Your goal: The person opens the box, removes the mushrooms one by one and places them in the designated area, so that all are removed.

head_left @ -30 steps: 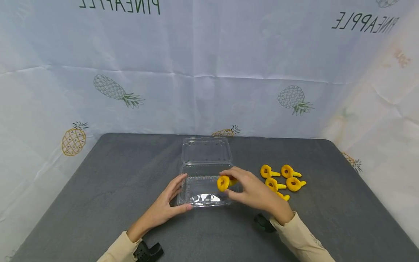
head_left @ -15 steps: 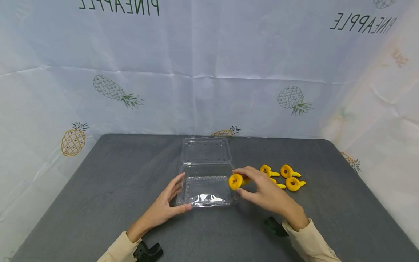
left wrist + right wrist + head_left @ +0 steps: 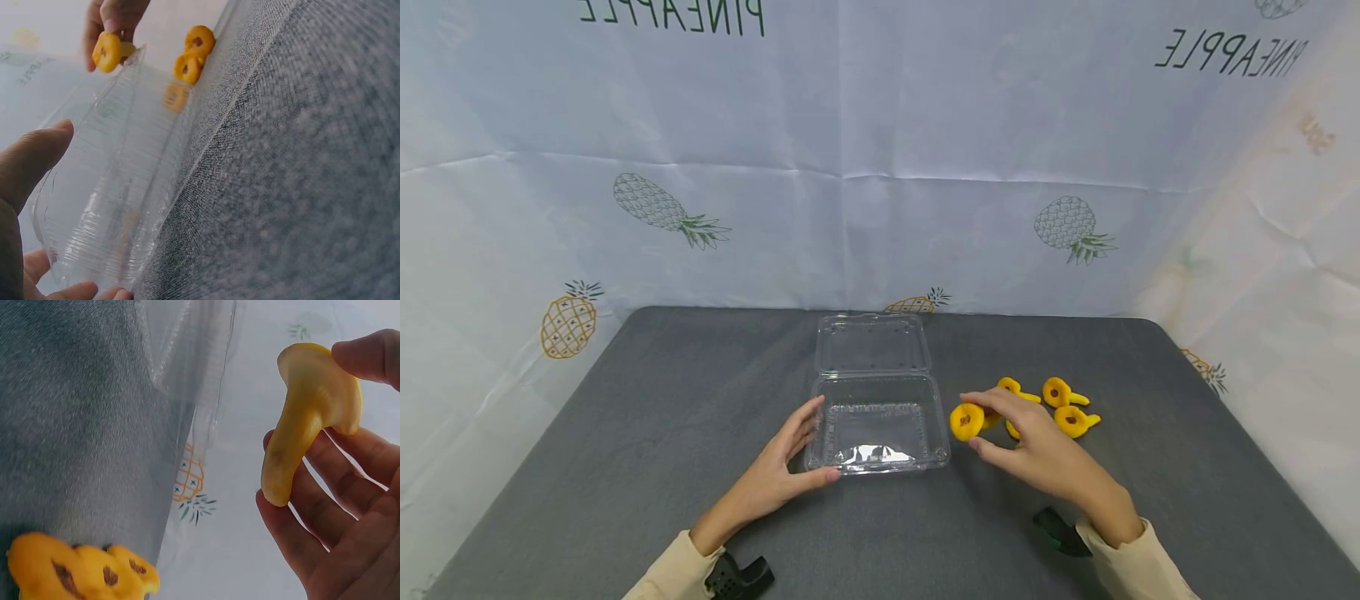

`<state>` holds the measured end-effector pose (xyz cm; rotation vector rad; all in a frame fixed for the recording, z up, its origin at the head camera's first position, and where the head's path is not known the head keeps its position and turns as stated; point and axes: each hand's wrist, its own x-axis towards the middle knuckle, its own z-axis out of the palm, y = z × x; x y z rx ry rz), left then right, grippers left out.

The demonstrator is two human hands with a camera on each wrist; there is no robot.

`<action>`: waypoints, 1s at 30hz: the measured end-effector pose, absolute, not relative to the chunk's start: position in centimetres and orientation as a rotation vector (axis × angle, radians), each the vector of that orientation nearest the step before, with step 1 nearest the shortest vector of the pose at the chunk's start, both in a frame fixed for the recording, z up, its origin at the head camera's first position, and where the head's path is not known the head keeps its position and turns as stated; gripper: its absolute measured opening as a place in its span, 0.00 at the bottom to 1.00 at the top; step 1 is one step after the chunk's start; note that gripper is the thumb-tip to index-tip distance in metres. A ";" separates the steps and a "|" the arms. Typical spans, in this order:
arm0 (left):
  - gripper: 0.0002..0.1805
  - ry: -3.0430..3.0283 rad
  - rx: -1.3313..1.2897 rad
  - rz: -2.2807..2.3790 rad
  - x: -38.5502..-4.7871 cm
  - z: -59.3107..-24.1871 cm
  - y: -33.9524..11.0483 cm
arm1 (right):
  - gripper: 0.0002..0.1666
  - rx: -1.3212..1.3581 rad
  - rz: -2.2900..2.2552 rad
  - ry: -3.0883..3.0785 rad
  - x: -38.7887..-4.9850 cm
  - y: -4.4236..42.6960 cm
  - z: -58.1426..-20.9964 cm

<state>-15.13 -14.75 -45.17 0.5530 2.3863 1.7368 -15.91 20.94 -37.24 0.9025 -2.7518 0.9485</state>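
Observation:
A clear plastic clamshell box (image 3: pixel 880 429) stands on the table with its lid (image 3: pixel 872 343) folded back, nothing in its base. My left hand (image 3: pixel 767 479) rests against the box's left side, thumb by the near corner and fingers along the wall. Just right of the box, my right hand (image 3: pixel 1037 446) pinches a yellow mushroom (image 3: pixel 966 422), cap facing left. The right wrist view shows the mushroom's stem (image 3: pixel 287 450) running down along the fingers. Several like mushrooms (image 3: pixel 1075 422) lie beyond my right hand, some partly hidden by it.
The dark grey tabletop (image 3: pixel 685 400) reaches back to a white cloth (image 3: pixel 880 233) printed with pineapples, which hangs behind it. A black wrist device (image 3: pixel 739 577) sits by the left sleeve, another (image 3: pixel 1060 533) by the right.
My right hand has moved right, from above the box to beside it, still pinching the mushroom. It now hides more of the loose mushrooms. The left hand and box have not moved.

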 end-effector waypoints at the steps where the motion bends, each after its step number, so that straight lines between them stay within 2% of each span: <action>1: 0.52 2.386 0.555 1.737 -15.1 -45.2 -14.8 | 0.29 0.895 0.952 -2.753 -15.8 21.1 -37.2; 9: 0.52 2.386 0.573 1.746 -15.1 -45.2 -14.8 | 0.29 0.802 0.911 -2.749 -14.9 22.4 -37.0; 30: 0.52 2.391 0.573 1.742 -15.1 -45.2 -14.8 | 0.34 0.842 0.785 -2.590 -13.8 26.3 -36.8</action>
